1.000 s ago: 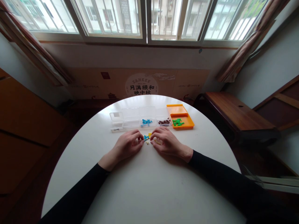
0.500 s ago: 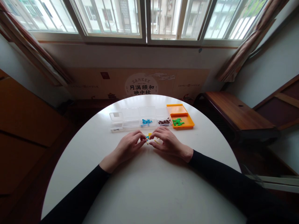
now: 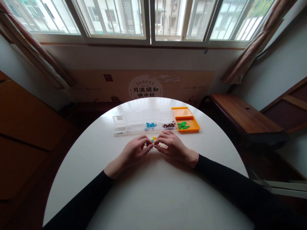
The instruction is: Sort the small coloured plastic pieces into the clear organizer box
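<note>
My left hand point(image 3: 136, 149) and my right hand point(image 3: 173, 146) meet fingertip to fingertip over the white table. Thumb and fingers of each are pinched together, and whatever is between them is too small and hidden to name. Just behind the fingertips lie small yellow and blue plastic pieces point(image 3: 153, 139), partly covered by my fingers. Beyond my hands, a clear compartment box point(image 3: 134, 126) stands with its lids raised. It holds blue pieces point(image 3: 151, 125) and dark brown pieces point(image 3: 169, 125). Green pieces point(image 3: 183, 125) lie in an orange box point(image 3: 195, 127) at its right end.
The round white table point(image 3: 153, 191) has its far edge close behind the boxes. A wooden bench point(image 3: 247, 113) stands off to the right, and a printed cardboard panel point(image 3: 192, 84) leans below the windows. A wooden cabinet point(image 3: 24, 137) is at the left.
My left hand has shifted slightly to the right, so its fingertips now meet those of my right hand. My right thumb and fingers have closed together. The boxes have stayed in place.
</note>
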